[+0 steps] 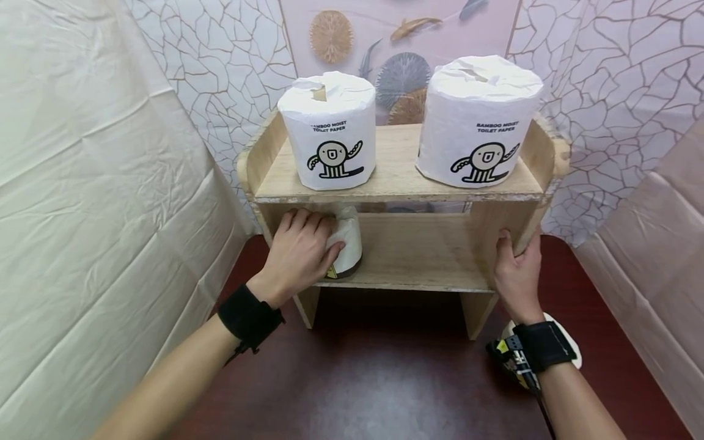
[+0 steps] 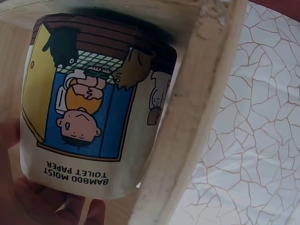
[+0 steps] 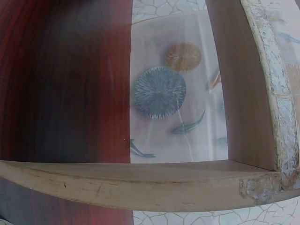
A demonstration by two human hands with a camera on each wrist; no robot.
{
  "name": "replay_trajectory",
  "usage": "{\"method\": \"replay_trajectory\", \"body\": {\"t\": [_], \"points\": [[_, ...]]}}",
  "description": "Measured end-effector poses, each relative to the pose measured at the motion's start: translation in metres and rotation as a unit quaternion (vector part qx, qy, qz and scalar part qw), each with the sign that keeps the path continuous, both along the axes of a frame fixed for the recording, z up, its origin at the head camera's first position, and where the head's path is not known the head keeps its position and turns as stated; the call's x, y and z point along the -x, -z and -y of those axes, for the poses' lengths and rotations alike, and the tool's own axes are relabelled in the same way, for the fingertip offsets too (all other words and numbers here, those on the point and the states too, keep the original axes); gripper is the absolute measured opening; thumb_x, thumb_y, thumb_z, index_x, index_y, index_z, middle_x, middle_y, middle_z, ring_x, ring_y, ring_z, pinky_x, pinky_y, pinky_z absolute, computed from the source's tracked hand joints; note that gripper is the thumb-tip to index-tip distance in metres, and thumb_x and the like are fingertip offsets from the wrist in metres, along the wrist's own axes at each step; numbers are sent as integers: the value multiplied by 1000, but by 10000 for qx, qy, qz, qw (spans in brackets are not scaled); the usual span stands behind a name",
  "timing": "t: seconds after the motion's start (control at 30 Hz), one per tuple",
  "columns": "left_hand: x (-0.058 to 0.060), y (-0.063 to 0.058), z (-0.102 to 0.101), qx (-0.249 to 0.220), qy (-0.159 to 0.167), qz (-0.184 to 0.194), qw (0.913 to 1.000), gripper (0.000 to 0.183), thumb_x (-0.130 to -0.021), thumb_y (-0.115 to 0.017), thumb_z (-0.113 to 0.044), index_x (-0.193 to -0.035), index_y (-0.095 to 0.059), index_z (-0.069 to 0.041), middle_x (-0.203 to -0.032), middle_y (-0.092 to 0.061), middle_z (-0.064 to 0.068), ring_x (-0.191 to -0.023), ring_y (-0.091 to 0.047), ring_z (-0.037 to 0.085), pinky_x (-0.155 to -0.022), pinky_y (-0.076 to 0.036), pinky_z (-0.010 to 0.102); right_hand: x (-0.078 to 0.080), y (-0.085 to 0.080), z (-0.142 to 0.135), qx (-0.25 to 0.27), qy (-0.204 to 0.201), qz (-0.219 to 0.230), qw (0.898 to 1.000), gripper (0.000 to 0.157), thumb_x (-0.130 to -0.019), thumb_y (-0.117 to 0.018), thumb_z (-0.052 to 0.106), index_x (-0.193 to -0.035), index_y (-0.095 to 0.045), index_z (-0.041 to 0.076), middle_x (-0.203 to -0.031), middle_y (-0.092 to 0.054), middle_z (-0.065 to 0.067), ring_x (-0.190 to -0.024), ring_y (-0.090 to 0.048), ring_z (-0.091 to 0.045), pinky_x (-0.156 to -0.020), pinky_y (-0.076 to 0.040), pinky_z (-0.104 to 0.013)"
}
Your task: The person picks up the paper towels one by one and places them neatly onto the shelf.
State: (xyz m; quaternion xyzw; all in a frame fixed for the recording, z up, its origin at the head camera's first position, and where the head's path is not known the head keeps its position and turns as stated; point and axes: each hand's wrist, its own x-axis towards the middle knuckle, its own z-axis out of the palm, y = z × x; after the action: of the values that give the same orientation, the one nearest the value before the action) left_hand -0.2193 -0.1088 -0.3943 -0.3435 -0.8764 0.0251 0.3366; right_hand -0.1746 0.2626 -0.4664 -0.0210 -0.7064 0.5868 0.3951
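On the left of the lower shelf stands a wrapped toilet paper roll (image 1: 349,235), partly covered by my left hand (image 1: 301,249). That hand grips it from above, fingers curled over its left and top. In the left wrist view the toilet paper roll (image 2: 89,103) appears upside down, with a cartoon scene on its wrapper, and fingers (image 2: 56,201) hold its top end. My right hand (image 1: 518,275) holds the right side panel (image 1: 530,229) of the small wooden shelf (image 1: 418,250), thumb on the inner face. The right wrist view shows the shelf's wood (image 3: 140,187), not the hand.
Two white toilet paper rolls, one left (image 1: 330,131) and one right (image 1: 475,122), stand on the upper shelf. A further pale object (image 1: 569,348) sits behind the right wrist on the dark red table (image 1: 385,379). Cloth (image 1: 110,183) hangs at the left; a patterned wall (image 1: 220,67) is behind.
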Motion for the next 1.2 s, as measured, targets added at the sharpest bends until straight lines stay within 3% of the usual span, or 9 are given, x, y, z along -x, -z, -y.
{"method": "replay_trajectory", "body": {"t": [0.47, 0.7, 0.9, 1.2], "points": [[1, 4, -13, -140, -279, -205, 9993, 39, -102, -68, -41, -110, -71, -3, -107, -72, 15, -103, -59, 36, -93, -44, 50, 0, 1, 1, -5, -131, -38, 9999, 48, -109, -53, 19, -156, -46, 17, -124, -56, 10, -114, -55, -12, -92, -43, -27], [1, 0, -22, -54, -545, -184, 9983, 43, -103, -65, -45, -104, -73, -2, -106, -72, 15, -102, -60, 36, -93, -44, 51, 0, 0, 0, -53, -48, 25, 10000, 48, -109, -52, 19, -156, -46, 18, -124, -55, 11, -116, -55, -12, -93, -43, -27], [1, -6, -30, -108, -715, -239, 9971, 43, -101, -67, -46, -87, -71, -5, -93, -71, 13, -94, -63, 35, -85, -46, 49, 0, 0, -1, -106, -22, 103, 9999, 49, -109, -52, 21, -158, -44, 19, -126, -55, 7, -117, -55, -14, -93, -43, -28], [0, -5, -38, -125, -918, -409, 9949, 46, -98, -70, -48, -79, -68, -6, -82, -68, 12, -84, -63, 35, -76, -45, 47, -1, 0, -1, -83, -70, 127, 9999, 49, -109, -52, 20, -158, -44, 20, -127, -55, 5, -117, -55, -14, -93, -43, -28]]}}
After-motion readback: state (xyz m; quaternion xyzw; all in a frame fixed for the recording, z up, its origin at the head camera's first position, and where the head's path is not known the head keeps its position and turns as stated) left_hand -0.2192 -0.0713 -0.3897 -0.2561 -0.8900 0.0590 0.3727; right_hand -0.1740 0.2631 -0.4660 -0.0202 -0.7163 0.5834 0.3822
